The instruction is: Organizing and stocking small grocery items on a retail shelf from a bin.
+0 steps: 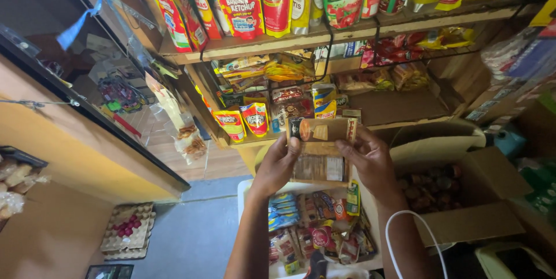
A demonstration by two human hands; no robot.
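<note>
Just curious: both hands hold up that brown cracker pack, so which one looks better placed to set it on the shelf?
Probably the right hand. It grips the cracker pack on the side nearest the bare stretch of shelf, while the left hand faces the crowded red sauce pouches.

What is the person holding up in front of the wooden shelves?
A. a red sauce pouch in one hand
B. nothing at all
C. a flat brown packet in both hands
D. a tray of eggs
C: the left hand and right hand each grip a side of the flat brown packet.
</note>
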